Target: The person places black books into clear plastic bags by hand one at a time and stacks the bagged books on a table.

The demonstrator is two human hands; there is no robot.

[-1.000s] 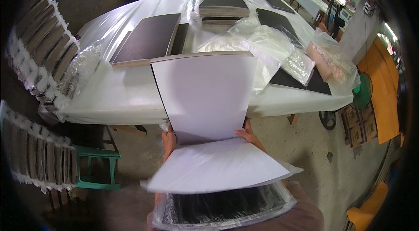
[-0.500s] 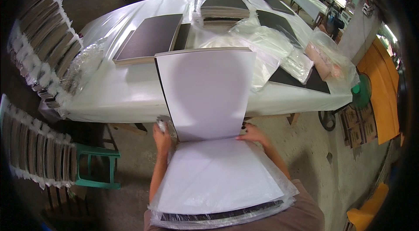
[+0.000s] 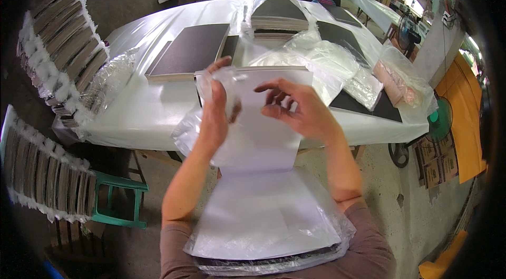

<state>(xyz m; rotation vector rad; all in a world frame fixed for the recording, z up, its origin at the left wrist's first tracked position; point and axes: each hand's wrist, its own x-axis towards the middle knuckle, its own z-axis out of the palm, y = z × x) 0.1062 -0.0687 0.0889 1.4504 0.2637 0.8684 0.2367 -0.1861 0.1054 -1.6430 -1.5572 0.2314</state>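
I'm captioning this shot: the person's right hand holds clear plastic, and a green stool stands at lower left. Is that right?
Not quite: the head view shows the clear plastic in the left hand; the right hand looks empty. The green stool does stand at lower left.

Glossy plastic film, smooth matt paper

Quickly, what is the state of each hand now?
Left hand: holding clear plastic.
Right hand: open, fingers bent, nothing visibly held.

Crumpled clear plastic before an upright white panel.
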